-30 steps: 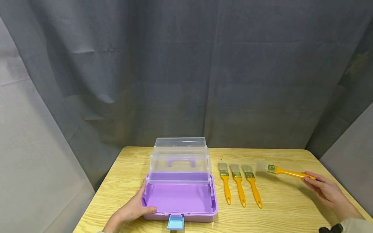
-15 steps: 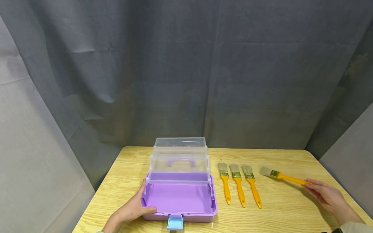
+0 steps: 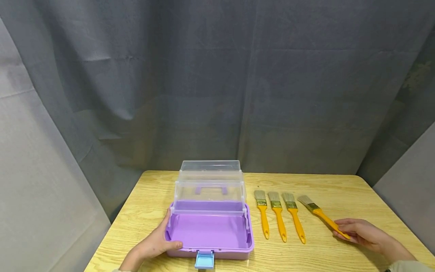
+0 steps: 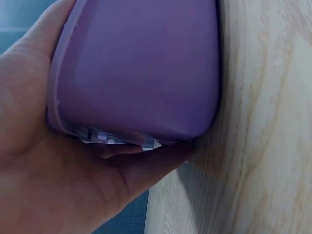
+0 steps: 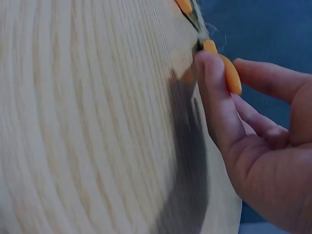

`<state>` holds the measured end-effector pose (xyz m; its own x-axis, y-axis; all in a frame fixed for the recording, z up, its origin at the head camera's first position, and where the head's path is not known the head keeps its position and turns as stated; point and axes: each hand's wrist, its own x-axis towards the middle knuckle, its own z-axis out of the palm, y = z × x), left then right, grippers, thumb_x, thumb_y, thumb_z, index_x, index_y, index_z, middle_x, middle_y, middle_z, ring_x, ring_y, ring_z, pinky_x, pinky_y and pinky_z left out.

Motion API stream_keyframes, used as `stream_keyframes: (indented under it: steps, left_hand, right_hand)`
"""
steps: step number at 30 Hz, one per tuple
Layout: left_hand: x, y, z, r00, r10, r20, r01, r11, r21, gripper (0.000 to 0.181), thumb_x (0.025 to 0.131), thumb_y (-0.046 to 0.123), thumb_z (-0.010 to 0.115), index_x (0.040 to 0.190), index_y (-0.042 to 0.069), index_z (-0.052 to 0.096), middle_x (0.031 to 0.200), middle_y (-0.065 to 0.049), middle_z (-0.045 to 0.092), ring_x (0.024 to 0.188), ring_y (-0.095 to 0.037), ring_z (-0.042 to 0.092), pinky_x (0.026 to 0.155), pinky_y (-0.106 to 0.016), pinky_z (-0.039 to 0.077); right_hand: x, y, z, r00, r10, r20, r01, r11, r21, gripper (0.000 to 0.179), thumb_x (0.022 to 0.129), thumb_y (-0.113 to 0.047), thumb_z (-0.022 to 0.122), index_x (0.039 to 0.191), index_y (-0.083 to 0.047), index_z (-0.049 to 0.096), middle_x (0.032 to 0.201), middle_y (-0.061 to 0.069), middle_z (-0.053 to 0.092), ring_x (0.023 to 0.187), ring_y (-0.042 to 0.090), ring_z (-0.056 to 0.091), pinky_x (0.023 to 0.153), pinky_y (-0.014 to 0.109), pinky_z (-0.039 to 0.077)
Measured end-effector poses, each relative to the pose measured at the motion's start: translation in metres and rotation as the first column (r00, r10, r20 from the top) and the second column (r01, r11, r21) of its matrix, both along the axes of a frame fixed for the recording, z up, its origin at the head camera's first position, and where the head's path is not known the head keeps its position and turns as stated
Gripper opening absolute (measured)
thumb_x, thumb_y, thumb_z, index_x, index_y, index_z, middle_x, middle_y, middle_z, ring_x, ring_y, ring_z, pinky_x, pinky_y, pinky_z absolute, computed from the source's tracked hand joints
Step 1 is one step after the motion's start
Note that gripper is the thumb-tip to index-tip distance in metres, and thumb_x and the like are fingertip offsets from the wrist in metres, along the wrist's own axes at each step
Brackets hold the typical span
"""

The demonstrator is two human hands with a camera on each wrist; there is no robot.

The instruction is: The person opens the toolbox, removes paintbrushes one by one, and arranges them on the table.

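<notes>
My left hand (image 3: 154, 240) grips the left front corner of a purple plastic storage box (image 3: 210, 230), its thumb over the rim and its fingers along the side. The box's clear lid and tiers (image 3: 209, 179) are raised at the back. In the left wrist view the palm and fingers lie against the purple wall (image 4: 141, 63). At the right, my right hand (image 3: 365, 234) pinches the handle end of a paintbrush (image 3: 324, 218) between thumb and fingers. That brush slants, bristles toward the far left. In the right wrist view its orange handle (image 5: 230, 73) shows between the fingers.
Several like paintbrushes are in view: a left one (image 3: 262, 215), a middle one (image 3: 278, 217) and a right one (image 3: 294, 219) lie side by side between box and right hand. A blue latch (image 3: 204, 260) hangs open at the box front. Grey cloth (image 3: 204, 94) hangs behind the wooden table (image 3: 136, 204).
My right hand has moved left and toward the near edge with the paintbrush, turning its handle nearer and lining it up more with the others. The left hand and box stay still.
</notes>
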<state>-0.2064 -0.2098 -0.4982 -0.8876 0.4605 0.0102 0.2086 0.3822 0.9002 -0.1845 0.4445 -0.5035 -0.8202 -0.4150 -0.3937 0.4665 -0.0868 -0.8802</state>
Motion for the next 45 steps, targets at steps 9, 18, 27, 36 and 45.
stream_keyframes:
  steps: [9, 18, 27, 36, 45]
  left_hand:
    - [-0.001, 0.001, -0.003, 1.000, -0.015, -0.023, 0.016, 0.999, 0.040, 0.114, 0.068, 0.015, 0.075, 0.138, 0.034, -0.012, 0.146, -0.007, 0.000, 0.129, -0.032, 0.012, 0.101, -0.050, 0.008]
    - [0.001, -0.001, -0.003, 1.000, 0.005, -0.011, -0.005, 1.000, 0.009, 0.114, 0.068, 0.019, 0.075, 0.138, 0.032, -0.013, 0.146, -0.009, -0.004, 0.130, -0.030, 0.008, 0.101, -0.049, 0.007]
    - [0.004, 0.001, -0.004, 1.000, -0.001, -0.027, 0.002, 1.000, 0.015, 0.115, 0.067, 0.018, 0.076, 0.138, 0.031, -0.014, 0.146, -0.008, -0.004, 0.130, -0.030, 0.008, 0.101, -0.049, 0.006]
    - [0.000, 0.001, -0.004, 0.999, -0.012, -0.049, 0.012, 1.000, 0.005, 0.115, 0.068, 0.018, 0.076, 0.138, 0.030, -0.014, 0.146, -0.006, -0.004, 0.130, -0.026, 0.005, 0.101, -0.049, 0.006]
    - [0.001, 0.000, 0.005, 0.997, -0.012, -0.075, 0.001, 0.989, -0.148, 0.117, 0.067, 0.030, 0.075, 0.139, 0.017, -0.016, 0.144, -0.018, -0.002, 0.129, -0.034, 0.009, 0.100, -0.049, 0.011]
  right_hand:
    - [-0.002, -0.025, -0.001, 0.995, 0.098, 0.009, -0.097, 0.991, -0.090, 0.036, 0.091, 0.003, 0.035, 0.123, 0.018, 0.028, 0.106, 0.024, 0.055, 0.102, 0.031, 0.053, 0.091, 0.040, 0.037]
    - [-0.006, -0.045, -0.005, 0.999, -0.015, 0.028, 0.015, 1.000, 0.002, 0.046, 0.090, 0.002, 0.040, 0.124, 0.020, 0.015, 0.102, 0.024, 0.058, 0.099, 0.032, 0.055, 0.089, 0.041, 0.038]
    - [-0.006, -0.052, -0.007, 0.997, -0.072, 0.017, 0.070, 0.990, 0.122, 0.045, 0.088, 0.001, 0.046, 0.121, 0.019, 0.020, 0.097, 0.018, 0.060, 0.094, 0.031, 0.057, 0.084, 0.041, 0.043]
    - [-0.005, -0.050, -0.002, 0.997, -0.074, -0.023, 0.077, 0.953, 0.292, 0.050, 0.085, -0.006, 0.055, 0.121, 0.017, 0.030, 0.096, 0.011, 0.056, 0.088, 0.024, 0.059, 0.078, 0.037, 0.047]
    - [-0.003, -0.058, -0.003, 0.986, -0.096, -0.138, 0.158, 0.811, 0.563, 0.050, 0.078, -0.011, 0.063, 0.114, 0.016, 0.044, 0.092, 0.008, 0.059, 0.077, 0.019, 0.059, 0.068, 0.035, 0.051]
